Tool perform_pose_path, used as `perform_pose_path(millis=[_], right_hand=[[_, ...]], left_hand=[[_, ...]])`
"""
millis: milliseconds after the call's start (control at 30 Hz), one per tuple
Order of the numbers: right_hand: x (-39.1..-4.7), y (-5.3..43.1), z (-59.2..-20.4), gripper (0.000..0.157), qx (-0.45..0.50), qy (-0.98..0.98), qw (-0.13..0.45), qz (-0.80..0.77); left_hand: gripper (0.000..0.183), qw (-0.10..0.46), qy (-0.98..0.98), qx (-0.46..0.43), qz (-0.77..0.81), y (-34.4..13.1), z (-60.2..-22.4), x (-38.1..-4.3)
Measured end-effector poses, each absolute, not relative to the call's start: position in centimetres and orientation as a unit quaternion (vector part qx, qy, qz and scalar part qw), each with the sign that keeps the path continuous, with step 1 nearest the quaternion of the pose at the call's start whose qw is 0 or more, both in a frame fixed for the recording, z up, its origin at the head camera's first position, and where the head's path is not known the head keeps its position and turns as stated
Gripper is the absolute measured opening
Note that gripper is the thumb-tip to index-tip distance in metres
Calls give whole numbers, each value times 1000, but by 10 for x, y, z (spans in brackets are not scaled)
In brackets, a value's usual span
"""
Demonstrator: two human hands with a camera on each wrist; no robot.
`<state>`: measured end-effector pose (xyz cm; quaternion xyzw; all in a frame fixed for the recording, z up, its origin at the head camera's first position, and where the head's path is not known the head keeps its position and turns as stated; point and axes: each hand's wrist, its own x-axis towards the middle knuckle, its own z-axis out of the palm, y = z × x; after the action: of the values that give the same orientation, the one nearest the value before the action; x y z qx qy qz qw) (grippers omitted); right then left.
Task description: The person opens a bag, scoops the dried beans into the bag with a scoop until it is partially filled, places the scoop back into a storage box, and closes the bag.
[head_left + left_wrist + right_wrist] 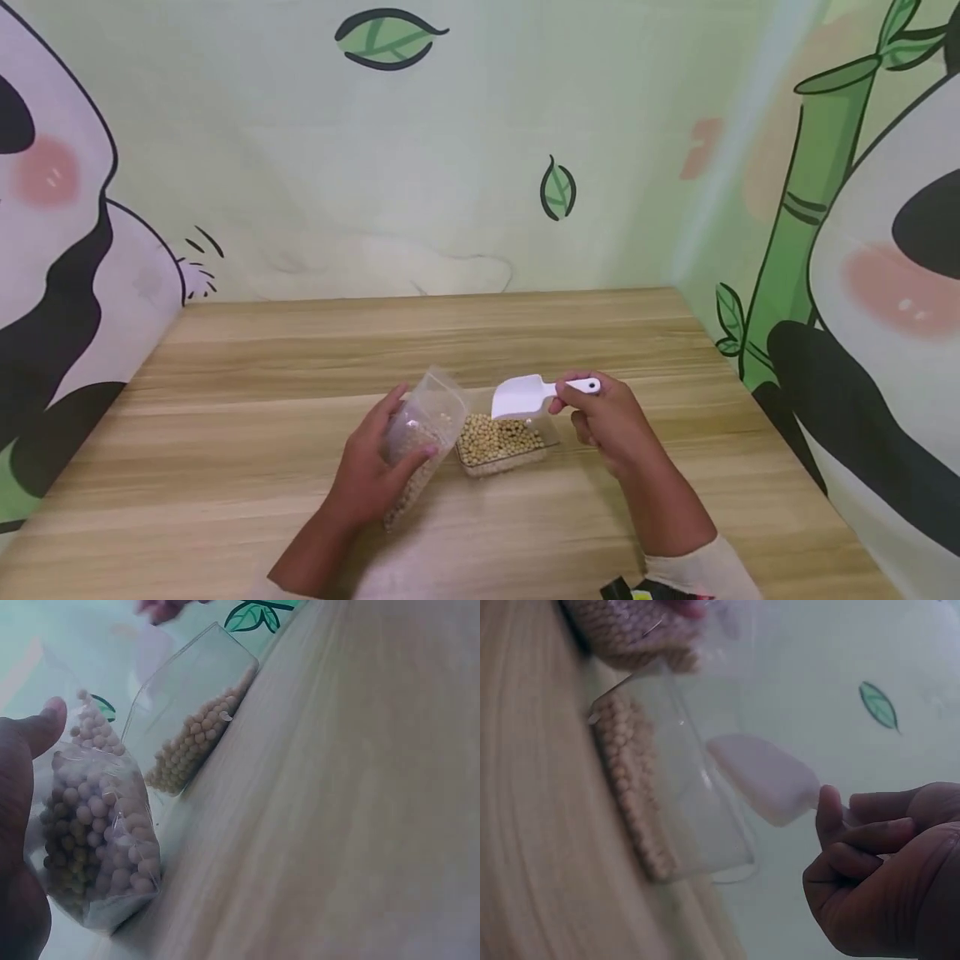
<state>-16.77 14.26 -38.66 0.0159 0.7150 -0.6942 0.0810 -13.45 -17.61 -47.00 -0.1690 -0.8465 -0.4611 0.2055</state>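
Observation:
My left hand [371, 467] grips a clear plastic bag [438, 404] of pale round beans, thumb on the near side and fingers round the far side. The bag leans to the right with its top toward a clear box [510, 462]. A layer of the same beans [491, 437] fills the lower part of that box. In my right hand [611, 417] is a small white scoop [521, 396], pinched by its handle between thumb and fingers. The scoop's blade hangs over the back of the box, pointing left. In the right wrist view the scoop [765, 776] shows no beans on it.
The box stands on a wood-grain table [300, 350]. Behind the table is a pale green wall [450, 208] printed with leaves, bamboo and pandas. A dark object [618, 587] lies by the right sleeve [701, 571] at the bottom edge.

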Motion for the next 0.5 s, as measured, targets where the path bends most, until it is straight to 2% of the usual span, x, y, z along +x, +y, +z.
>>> perform_pose_path(millis=[267, 500], right_hand=[[-176, 144, -405, 16, -6, 747, 140, -650], [-175, 142, -409, 20, 11, 777, 132, -615]], left_hand=[[90, 177, -836, -81, -512, -169, -456, -115], [89, 177, -817, -24, -549, -154, -445, -97]])
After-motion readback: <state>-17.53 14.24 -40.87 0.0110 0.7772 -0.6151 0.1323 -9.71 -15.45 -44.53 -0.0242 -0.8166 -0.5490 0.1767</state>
